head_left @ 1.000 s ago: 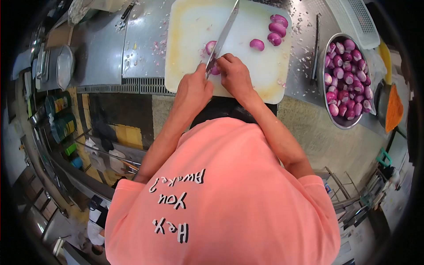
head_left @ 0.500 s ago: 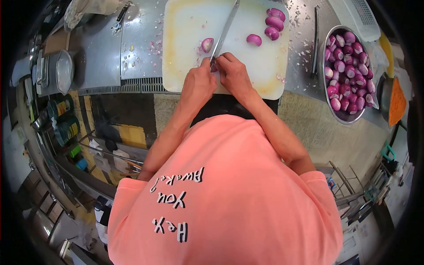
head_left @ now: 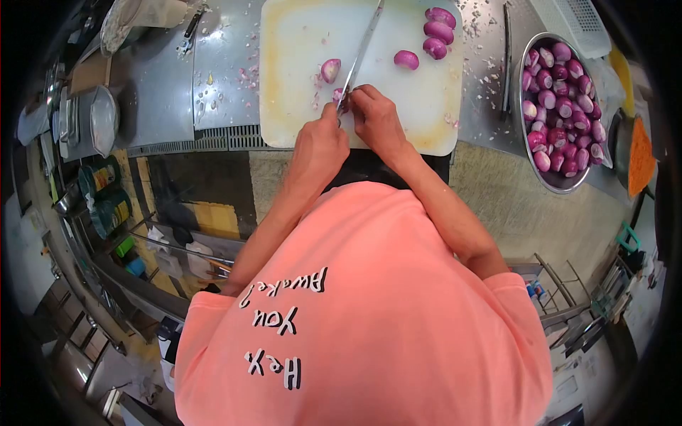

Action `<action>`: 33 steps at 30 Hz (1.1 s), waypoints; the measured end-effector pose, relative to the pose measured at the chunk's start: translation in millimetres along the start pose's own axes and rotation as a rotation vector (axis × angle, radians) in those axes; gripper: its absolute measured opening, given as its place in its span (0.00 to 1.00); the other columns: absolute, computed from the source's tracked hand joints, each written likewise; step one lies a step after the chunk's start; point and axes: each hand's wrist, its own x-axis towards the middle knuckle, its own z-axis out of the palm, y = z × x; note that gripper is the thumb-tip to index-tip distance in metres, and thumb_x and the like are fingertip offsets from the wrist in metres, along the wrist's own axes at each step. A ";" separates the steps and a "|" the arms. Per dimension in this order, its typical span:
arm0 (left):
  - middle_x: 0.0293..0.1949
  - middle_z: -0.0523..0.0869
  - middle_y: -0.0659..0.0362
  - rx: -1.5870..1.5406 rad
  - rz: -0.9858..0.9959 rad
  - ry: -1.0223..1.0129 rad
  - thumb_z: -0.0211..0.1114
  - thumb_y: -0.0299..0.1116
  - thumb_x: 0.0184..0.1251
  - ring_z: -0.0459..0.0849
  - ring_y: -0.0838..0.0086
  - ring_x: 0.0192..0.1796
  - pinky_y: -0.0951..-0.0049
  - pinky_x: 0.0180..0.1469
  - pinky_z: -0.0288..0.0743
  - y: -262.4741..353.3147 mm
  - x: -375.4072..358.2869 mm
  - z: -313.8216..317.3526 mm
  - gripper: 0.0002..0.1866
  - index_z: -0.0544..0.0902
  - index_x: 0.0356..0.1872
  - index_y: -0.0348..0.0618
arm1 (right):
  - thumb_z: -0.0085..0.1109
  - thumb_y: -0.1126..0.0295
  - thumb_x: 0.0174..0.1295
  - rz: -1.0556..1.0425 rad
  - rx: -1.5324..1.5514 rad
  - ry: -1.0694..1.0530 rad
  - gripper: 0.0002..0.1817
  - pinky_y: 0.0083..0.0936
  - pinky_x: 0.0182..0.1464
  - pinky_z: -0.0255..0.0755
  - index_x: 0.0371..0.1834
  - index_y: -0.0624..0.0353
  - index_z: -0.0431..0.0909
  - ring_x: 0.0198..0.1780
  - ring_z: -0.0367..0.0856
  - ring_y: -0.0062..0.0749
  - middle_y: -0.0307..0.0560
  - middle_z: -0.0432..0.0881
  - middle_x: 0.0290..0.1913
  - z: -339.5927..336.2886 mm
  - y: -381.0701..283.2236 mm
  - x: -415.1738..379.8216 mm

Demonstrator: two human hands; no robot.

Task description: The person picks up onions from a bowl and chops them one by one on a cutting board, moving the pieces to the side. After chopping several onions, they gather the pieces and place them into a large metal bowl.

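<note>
My left hand [head_left: 321, 145] is closed around the handle of a long knife [head_left: 362, 53], whose blade points away from me across the white cutting board [head_left: 298, 117]. My right hand [head_left: 376, 117] has its fingers curled and pinched together beside the blade, at a small purple onion [head_left: 338, 93] partly hidden by the knife and fingertips. Just left of the blade lies a cut onion piece [head_left: 330, 71]. Another peeled onion [head_left: 406, 59] rests right of the knife, and a short row of onions [head_left: 438, 31] lies near the board's far right corner.
A metal bowl [head_left: 522, 142] full of peeled purple onions stands to the right. Between it and the board lies a dark rod [head_left: 506, 57]. Onion scraps litter the steel counter [head_left: 227, 85]. A small knife [head_left: 192, 25] lies at the far left, and a pan of orange powder [head_left: 641, 160] at right.
Both hands and the knife stay nearly in place. More of the small onion now shows left of the blade, slightly farther from me. The view has shifted slightly.
</note>
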 end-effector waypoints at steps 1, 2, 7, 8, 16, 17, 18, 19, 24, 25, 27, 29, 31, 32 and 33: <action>0.22 0.79 0.40 0.024 0.028 0.049 0.60 0.27 0.62 0.81 0.44 0.27 0.52 0.33 0.72 -2.6 4.5 6.2 0.17 0.73 0.51 0.30 | 0.58 0.87 0.52 0.005 0.002 0.004 0.09 0.39 0.36 0.75 0.35 0.65 0.77 0.34 0.80 0.53 0.54 0.79 0.35 0.9 1.6 -0.7; 0.22 0.79 0.40 0.023 0.028 0.052 0.60 0.27 0.62 0.81 0.44 0.27 0.52 0.33 0.72 -6.2 9.9 7.3 0.17 0.73 0.51 0.30 | 0.58 0.87 0.52 0.007 0.003 0.008 0.09 0.39 0.36 0.75 0.35 0.65 0.77 0.34 0.80 0.53 0.54 0.79 0.35 0.9 3.3 -0.6; 0.24 0.83 0.38 -0.255 -0.065 -0.008 0.59 0.27 0.61 0.86 0.44 0.33 0.54 0.34 0.77 11.0 5.7 -40.4 0.18 0.74 0.52 0.29 | 0.61 0.82 0.55 0.024 -0.040 0.017 0.08 0.39 0.37 0.76 0.38 0.64 0.79 0.36 0.81 0.50 0.54 0.79 0.36 -0.6 3.1 5.3; 0.20 0.81 0.42 -0.208 -0.014 0.089 0.59 0.27 0.62 0.85 0.51 0.25 0.58 0.31 0.76 -2.4 3.7 -40.2 0.16 0.74 0.49 0.29 | 0.62 0.79 0.56 0.089 -0.052 0.020 0.08 0.38 0.39 0.77 0.39 0.63 0.79 0.38 0.81 0.49 0.53 0.80 0.38 1.4 1.4 4.7; 0.15 0.74 0.51 -0.256 -0.330 0.084 0.57 0.26 0.62 0.75 0.67 0.18 0.60 0.26 0.72 -45.1 21.8 -46.2 0.11 0.71 0.42 0.29 | 0.65 0.76 0.49 0.023 -0.348 -0.131 0.14 0.39 0.48 0.76 0.41 0.57 0.82 0.49 0.77 0.48 0.49 0.79 0.49 2.6 -9.8 15.5; 0.15 0.74 0.51 -0.238 -0.287 0.094 0.57 0.26 0.61 0.75 0.66 0.18 0.60 0.26 0.71 -51.7 19.8 -43.0 0.11 0.70 0.41 0.29 | 0.65 0.77 0.46 -0.021 -0.464 -0.046 0.16 0.41 0.50 0.76 0.42 0.57 0.82 0.52 0.75 0.51 0.51 0.78 0.52 -10.6 -1.3 16.1; 0.15 0.74 0.51 -0.222 -0.250 0.107 0.56 0.26 0.61 0.74 0.65 0.18 0.59 0.26 0.71 -55.8 16.2 -39.8 0.11 0.70 0.41 0.30 | 0.64 0.79 0.44 -0.067 -0.579 0.034 0.18 0.43 0.52 0.75 0.42 0.57 0.82 0.55 0.74 0.54 0.53 0.76 0.54 -23.8 4.3 16.9; 0.15 0.74 0.51 -0.231 -0.260 0.104 0.56 0.26 0.61 0.74 0.65 0.18 0.59 0.26 0.71 -57.6 13.6 -37.5 0.11 0.70 0.41 0.30 | 0.64 0.79 0.44 -0.067 -0.581 0.021 0.18 0.43 0.52 0.75 0.42 0.57 0.82 0.55 0.74 0.54 0.53 0.76 0.54 -35.0 6.9 19.0; 0.17 0.76 0.45 -0.153 -0.217 0.123 0.56 0.27 0.60 0.74 0.56 0.19 0.57 0.29 0.71 -58.6 17.6 -36.9 0.15 0.72 0.45 0.28 | 0.60 0.82 0.44 -0.029 -0.514 -0.096 0.20 0.45 0.64 0.69 0.44 0.56 0.82 0.64 0.68 0.60 0.56 0.73 0.61 -68.0 30.5 31.5; 0.17 0.76 0.45 -0.161 -0.213 0.129 0.56 0.27 0.60 0.74 0.56 0.19 0.57 0.29 0.71 -60.7 18.8 -35.8 0.15 0.72 0.45 0.28 | 0.60 0.82 0.44 -0.037 -0.521 -0.096 0.20 0.45 0.64 0.69 0.44 0.56 0.82 0.64 0.68 0.60 0.56 0.73 0.61 -74.1 33.3 28.7; 0.14 0.68 0.66 -0.264 -0.177 0.150 0.55 0.24 0.63 0.65 0.82 0.13 0.73 0.13 0.58 -68.2 17.7 -31.1 0.20 0.74 0.57 0.39 | 0.59 0.83 0.44 -0.013 -0.479 -0.057 0.21 0.45 0.63 0.69 0.44 0.55 0.82 0.63 0.68 0.60 0.55 0.73 0.61 -85.8 38.6 20.8; 0.14 0.69 0.66 -0.267 -0.192 0.149 0.55 0.25 0.63 0.66 0.82 0.13 0.73 0.14 0.60 -65.1 16.0 -32.5 0.20 0.74 0.57 0.39 | 0.59 0.85 0.44 -0.019 -0.505 -0.022 0.22 0.45 0.63 0.69 0.44 0.54 0.82 0.64 0.68 0.59 0.55 0.73 0.62 -93.4 46.5 18.8; 0.14 0.70 0.65 -0.263 -0.197 0.147 0.56 0.25 0.63 0.67 0.81 0.14 0.72 0.15 0.62 -61.6 16.3 -34.9 0.20 0.75 0.57 0.39 | 0.59 0.84 0.44 0.024 -0.722 -0.005 0.22 0.45 0.64 0.68 0.45 0.54 0.82 0.65 0.67 0.58 0.54 0.73 0.63 -98.3 39.2 24.0; 0.17 0.75 0.54 -0.232 -0.192 0.133 0.57 0.26 0.61 0.75 0.67 0.19 0.64 0.24 0.68 -60.6 16.3 -36.1 0.23 0.73 0.59 0.33 | 0.61 0.81 0.46 0.045 -0.759 -0.025 0.23 0.44 0.66 0.68 0.49 0.52 0.83 0.65 0.69 0.54 0.52 0.73 0.65 -96.0 34.5 26.0; 0.20 0.80 0.43 -0.200 -0.189 0.119 0.58 0.28 0.59 0.82 0.53 0.24 0.55 0.33 0.74 -59.5 16.1 -37.1 0.27 0.71 0.62 0.27 | 0.61 0.81 0.46 0.038 -0.754 -0.027 0.23 0.44 0.66 0.68 0.49 0.52 0.83 0.65 0.69 0.54 0.52 0.73 0.65 -87.3 31.1 30.3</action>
